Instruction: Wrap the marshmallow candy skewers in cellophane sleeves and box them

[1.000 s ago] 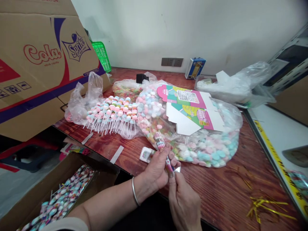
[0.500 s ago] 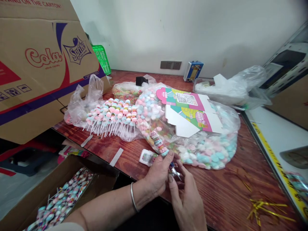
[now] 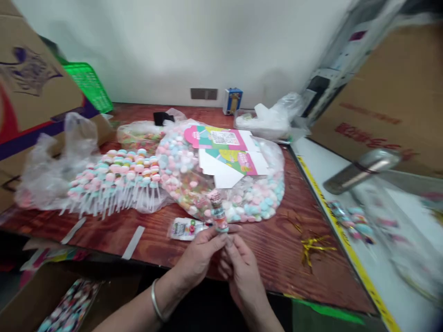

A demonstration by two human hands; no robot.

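Our left hand and right hand pinch the wrapped candy by its near end, before the big candy bag; its long axis runs away from us, far tip toward that bag. Left of it lie lollipops.

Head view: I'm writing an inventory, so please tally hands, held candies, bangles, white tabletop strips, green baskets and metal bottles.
Left hand, right hand: 2
Held wrapped candy: 1
Silver bangle: 1
White strips: 2
Green basket: 1
Metal bottle: 1
Total: 8
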